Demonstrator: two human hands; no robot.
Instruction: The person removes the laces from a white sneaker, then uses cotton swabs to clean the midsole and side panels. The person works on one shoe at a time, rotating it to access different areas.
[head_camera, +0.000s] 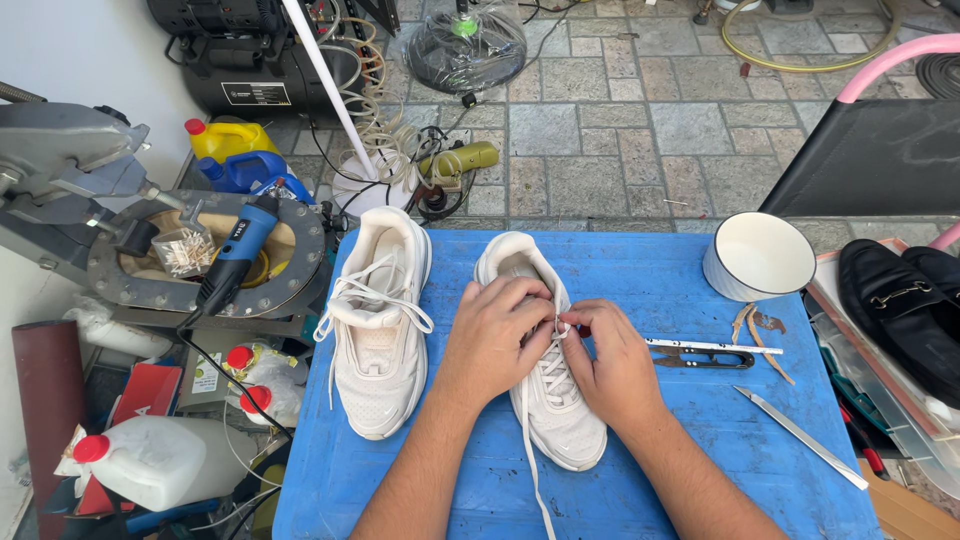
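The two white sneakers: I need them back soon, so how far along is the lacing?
Looks done: the left sneaker is laced, its ends hanging loose and untied. In hand: the left hand and right hand work a lace at the upper eyelets of the right sneaker; lower rows look threaded. Left: its top rows, and apparently tying both.

Table top (640, 480) is blue w/ scratchy white marks. Both shoes, the left shoe (380, 340) & the one being held (555, 400), are off-white w/ white laces. Cup (758, 257) is white w/ a dark rim. Loafers (905, 300) are black w/ a shiny metal bit. Jug (225, 138) is yellow w/ a red cap. Drill (240, 250) is blue & black. Floor tiles (620, 130) are grey squares.
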